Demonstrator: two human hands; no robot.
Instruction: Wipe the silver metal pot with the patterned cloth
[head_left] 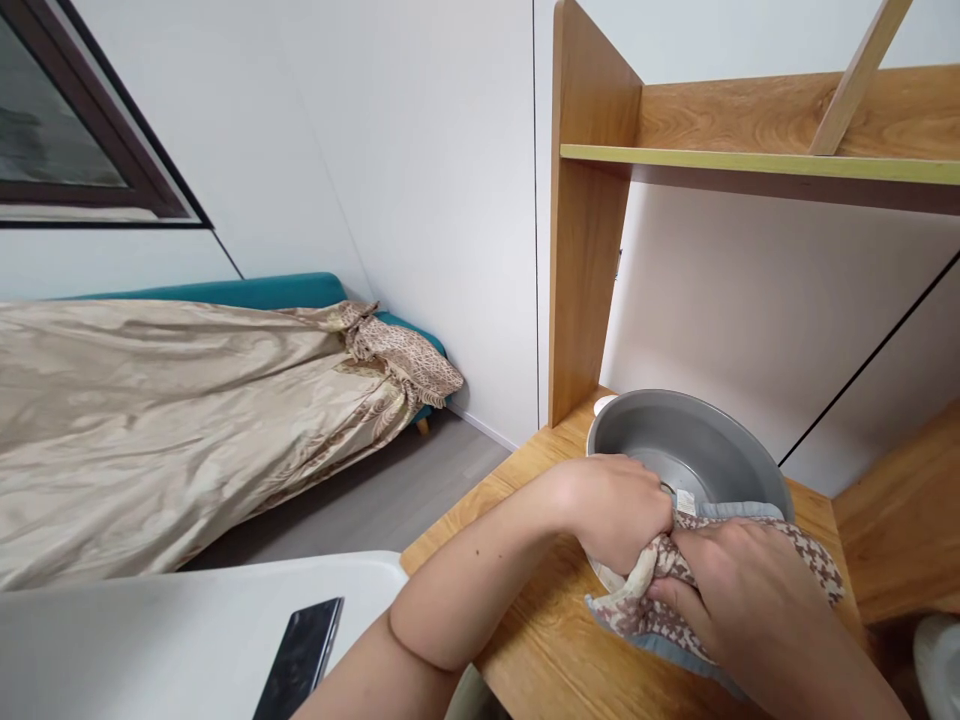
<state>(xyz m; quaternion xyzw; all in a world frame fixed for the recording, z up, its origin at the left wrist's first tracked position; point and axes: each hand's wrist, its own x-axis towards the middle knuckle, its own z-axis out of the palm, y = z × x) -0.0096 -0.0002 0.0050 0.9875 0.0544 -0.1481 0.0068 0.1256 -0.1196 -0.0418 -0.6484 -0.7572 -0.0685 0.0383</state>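
Both hands work at one patterned cloth [660, 625], brown and white with blue-grey edging. Left hand [626, 510] curled into a fist, back of the hand up, gathered fabric running into its grip. Right hand [750, 590] also closed, thumb pressed along the folds, fingers mostly hidden behind the knuckles. The hands nearly meet, a twisted fold bridging them; such a close double grip probably keeps the slack under control. Loose cloth hangs below the right hand and spreads out to its right. A small white label [685, 502] sticks up just beyond the gap between them.

Grey basin [637, 430] directly beyond the hands, its near rim largely covered by them and the cloth. Whether the cloth rests on that rim, cannot tell. Basin likely sits there to be within short reach of both hands.

Wooden worktop [540, 620] under the basin, extending left of and below the hands. Phone [300, 655] well to the left of the hands, lying on a white table [150, 650], perhaps set apart to leave elbow room.
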